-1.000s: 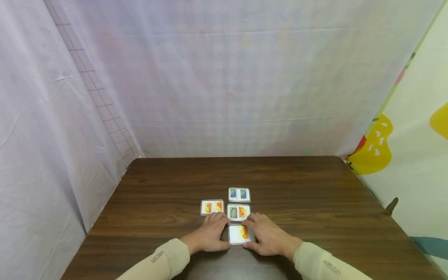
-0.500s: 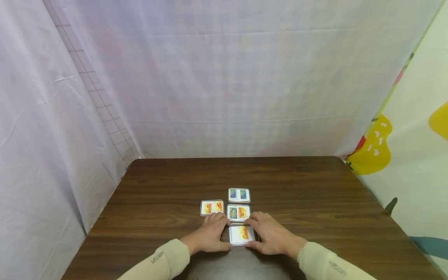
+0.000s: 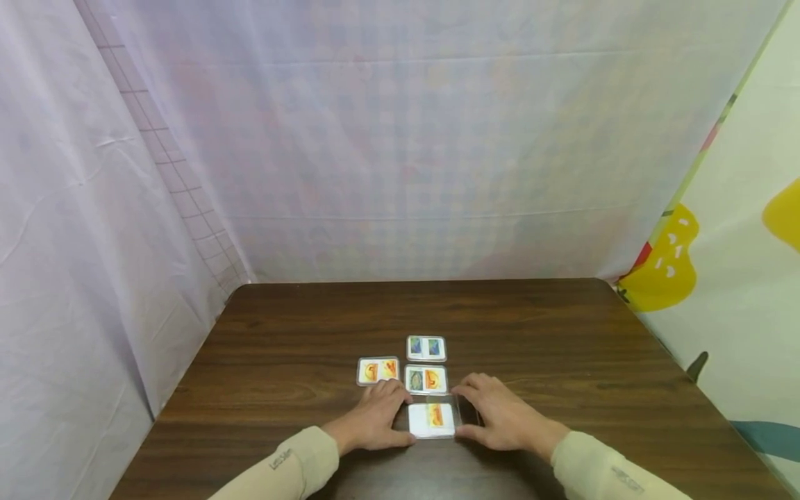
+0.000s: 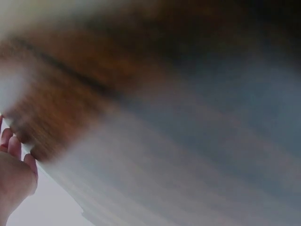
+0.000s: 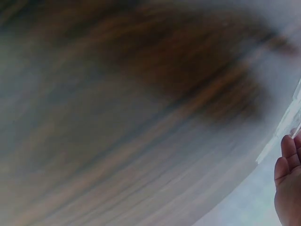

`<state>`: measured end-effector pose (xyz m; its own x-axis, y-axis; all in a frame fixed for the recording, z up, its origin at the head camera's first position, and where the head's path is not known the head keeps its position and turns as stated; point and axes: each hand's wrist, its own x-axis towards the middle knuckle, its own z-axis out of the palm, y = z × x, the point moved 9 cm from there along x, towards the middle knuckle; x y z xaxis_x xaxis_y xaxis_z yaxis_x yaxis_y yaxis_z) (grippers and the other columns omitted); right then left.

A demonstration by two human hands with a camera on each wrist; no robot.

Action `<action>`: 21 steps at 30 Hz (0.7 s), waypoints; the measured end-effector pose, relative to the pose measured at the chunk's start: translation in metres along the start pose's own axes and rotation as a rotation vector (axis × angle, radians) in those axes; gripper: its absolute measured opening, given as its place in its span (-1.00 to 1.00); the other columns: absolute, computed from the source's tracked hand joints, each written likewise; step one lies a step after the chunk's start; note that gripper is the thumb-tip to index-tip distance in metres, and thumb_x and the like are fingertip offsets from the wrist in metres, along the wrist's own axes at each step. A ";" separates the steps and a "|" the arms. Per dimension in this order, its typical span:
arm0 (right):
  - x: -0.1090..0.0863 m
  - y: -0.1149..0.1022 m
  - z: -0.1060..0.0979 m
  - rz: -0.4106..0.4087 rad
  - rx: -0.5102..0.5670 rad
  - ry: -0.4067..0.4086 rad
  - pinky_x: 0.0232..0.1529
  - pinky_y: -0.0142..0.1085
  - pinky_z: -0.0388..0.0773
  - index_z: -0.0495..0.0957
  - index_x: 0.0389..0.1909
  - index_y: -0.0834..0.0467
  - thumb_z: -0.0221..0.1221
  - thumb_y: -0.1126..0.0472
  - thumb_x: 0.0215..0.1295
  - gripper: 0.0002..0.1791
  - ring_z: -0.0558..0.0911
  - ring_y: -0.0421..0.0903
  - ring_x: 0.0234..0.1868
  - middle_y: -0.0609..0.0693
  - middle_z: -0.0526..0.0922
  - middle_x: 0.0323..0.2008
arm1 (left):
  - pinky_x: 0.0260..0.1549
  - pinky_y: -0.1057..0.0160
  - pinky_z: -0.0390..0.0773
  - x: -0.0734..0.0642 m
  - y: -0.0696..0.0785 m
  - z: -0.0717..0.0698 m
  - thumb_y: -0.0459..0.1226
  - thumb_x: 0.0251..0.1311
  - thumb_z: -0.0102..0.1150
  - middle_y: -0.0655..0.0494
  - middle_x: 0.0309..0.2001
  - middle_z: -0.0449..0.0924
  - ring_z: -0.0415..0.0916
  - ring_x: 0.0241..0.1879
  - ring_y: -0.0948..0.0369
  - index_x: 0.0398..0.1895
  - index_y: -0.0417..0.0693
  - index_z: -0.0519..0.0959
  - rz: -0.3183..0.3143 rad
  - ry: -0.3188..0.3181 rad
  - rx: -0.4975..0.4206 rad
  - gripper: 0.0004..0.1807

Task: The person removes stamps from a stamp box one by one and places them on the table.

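Left hand: the left hand (image 3: 375, 417) holds the left end of the near card (image 3: 420, 422), fingers at its far corner and thumb at its near corner.
Right hand: the right hand (image 3: 500, 418) pinches a clear cover (image 3: 457, 411) between thumb and finger, at the right end of the near card.
Near card: it lies toward the near side of the worktop (image 3: 281, 333), about midway between left and right edges; white, with an orange picture on its right half.
Clear cover: it sits partly over the near card and goes beyond its right end; whether they touch I cannot tell.
Middle card: the middle card (image 3: 426, 379) lies just beyond, with one greenish and one orange picture.
Far card: the far card (image 3: 426, 348) comes next toward the far edge, with two blue-green pictures.
Left card: the left card (image 3: 378, 371) lies beside the middle card, toward the left edge, with two orange pictures.
Wrist views: mostly blurred.
Behind the far edge: a pale checked cloth (image 3: 400, 153) hangs.
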<state>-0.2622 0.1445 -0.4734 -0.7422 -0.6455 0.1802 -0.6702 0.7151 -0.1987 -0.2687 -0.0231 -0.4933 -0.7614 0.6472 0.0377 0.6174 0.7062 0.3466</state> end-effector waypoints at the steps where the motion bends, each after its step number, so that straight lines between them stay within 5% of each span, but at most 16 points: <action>1: -0.001 0.002 -0.001 0.004 0.007 0.002 0.08 -0.06 0.46 0.53 0.18 0.14 0.30 -0.23 0.18 -0.32 0.47 -0.08 0.05 -0.05 0.49 0.03 | 0.18 0.04 0.25 0.000 0.000 0.000 0.16 0.08 0.32 0.20 0.08 0.33 0.25 0.10 0.21 0.07 0.04 0.45 -0.001 -0.003 -0.001 -0.39; 21: -0.041 0.051 -0.022 0.094 0.088 0.012 -0.01 -0.01 0.52 0.53 0.20 0.15 0.36 -0.24 0.12 -0.26 0.50 -0.08 0.02 -0.10 0.47 0.01 | 0.20 0.01 0.25 0.001 0.001 0.000 0.19 0.08 0.30 0.14 0.14 0.33 0.25 0.15 0.17 0.12 0.04 0.45 -0.005 -0.018 0.020 -0.36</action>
<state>-0.2661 0.2128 -0.4699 -0.8022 -0.5730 0.1677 -0.5952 0.7458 -0.2990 -0.2686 -0.0219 -0.4932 -0.7608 0.6487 0.0192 0.6178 0.7148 0.3279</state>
